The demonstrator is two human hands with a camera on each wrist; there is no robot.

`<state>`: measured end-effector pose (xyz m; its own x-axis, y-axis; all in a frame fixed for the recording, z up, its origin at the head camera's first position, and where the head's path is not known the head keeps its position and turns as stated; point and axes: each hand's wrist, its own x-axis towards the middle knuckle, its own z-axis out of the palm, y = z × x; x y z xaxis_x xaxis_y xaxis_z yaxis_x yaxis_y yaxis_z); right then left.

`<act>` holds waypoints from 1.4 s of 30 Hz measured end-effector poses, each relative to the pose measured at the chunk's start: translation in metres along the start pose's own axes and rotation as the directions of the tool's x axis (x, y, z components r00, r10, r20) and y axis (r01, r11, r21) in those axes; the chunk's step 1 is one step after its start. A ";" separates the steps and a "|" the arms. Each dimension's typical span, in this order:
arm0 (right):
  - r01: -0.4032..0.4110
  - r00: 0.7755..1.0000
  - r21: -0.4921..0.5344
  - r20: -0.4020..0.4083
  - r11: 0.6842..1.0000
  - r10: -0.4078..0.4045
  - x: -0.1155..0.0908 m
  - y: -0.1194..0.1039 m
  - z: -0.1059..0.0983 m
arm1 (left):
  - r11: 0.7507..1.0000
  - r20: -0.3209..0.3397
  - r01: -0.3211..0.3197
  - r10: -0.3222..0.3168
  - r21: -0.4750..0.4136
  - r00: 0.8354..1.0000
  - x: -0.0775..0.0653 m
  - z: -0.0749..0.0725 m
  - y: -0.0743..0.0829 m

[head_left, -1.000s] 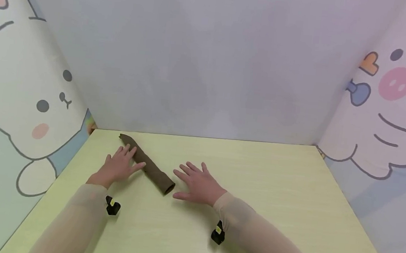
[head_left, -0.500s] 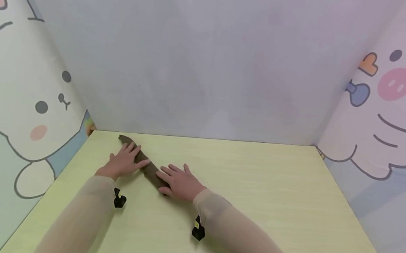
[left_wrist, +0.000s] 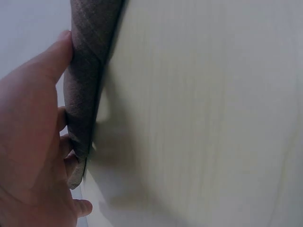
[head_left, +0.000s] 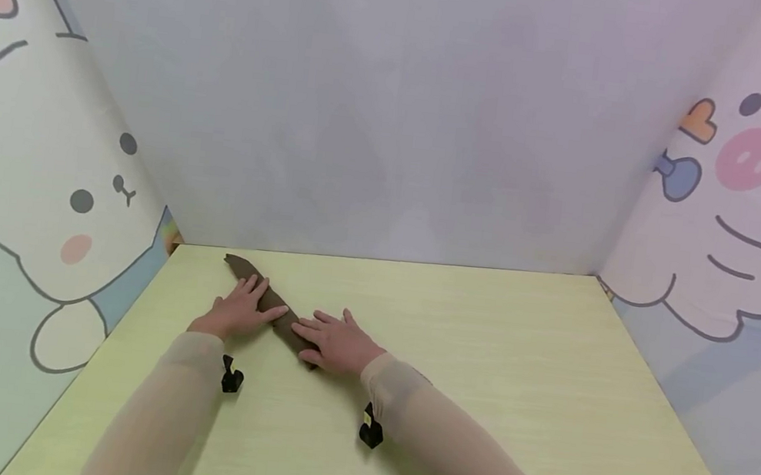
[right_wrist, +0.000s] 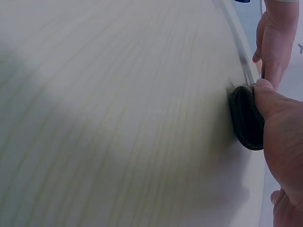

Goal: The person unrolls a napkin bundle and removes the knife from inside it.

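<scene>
A rolled brown cloth (head_left: 284, 329) lies slantwise on the table, its far tip toward the back left corner. My left hand (head_left: 238, 312) rests on its middle with fingers spread. In the left wrist view that hand (left_wrist: 33, 109) has its thumb and fingertips against the cloth (left_wrist: 83, 90). My right hand (head_left: 341, 345) lies flat over the near end, fingers extended, covering part of it. From the right wrist view, the cloth's hollow, flattened end (right_wrist: 247, 120) shows beside my right thumb (right_wrist: 267, 97).
The pale wooden table (head_left: 512, 375) spreads around the cloth. A plain grey wall (head_left: 393, 115) stands behind it, and side panels with a rabbit drawing (head_left: 48, 156) and a pig drawing (head_left: 736, 228) flank it. A small black device (head_left: 371, 428) hangs at my right wrist.
My right hand has come left from the bare table onto the cloth's near end. My left hand has shifted slightly right and nearer along the cloth. The cloth stays in about the same place.
</scene>
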<state>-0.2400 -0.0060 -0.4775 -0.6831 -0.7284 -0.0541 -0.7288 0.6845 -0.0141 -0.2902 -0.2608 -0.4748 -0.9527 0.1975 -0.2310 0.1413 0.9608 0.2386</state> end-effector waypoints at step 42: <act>0.149 0.978 0.062 -0.160 0.987 -0.137 -0.034 0.003 0.000 | 0.999 -0.089 -0.004 0.009 0.054 0.996 -0.020 0.026 0.033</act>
<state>-0.2192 0.0211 -0.4759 -0.5754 -0.8107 0.1084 -0.8179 0.5693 -0.0837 -0.2597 -0.2278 -0.4871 -0.9715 0.1881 -0.1440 0.1597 0.9690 0.1885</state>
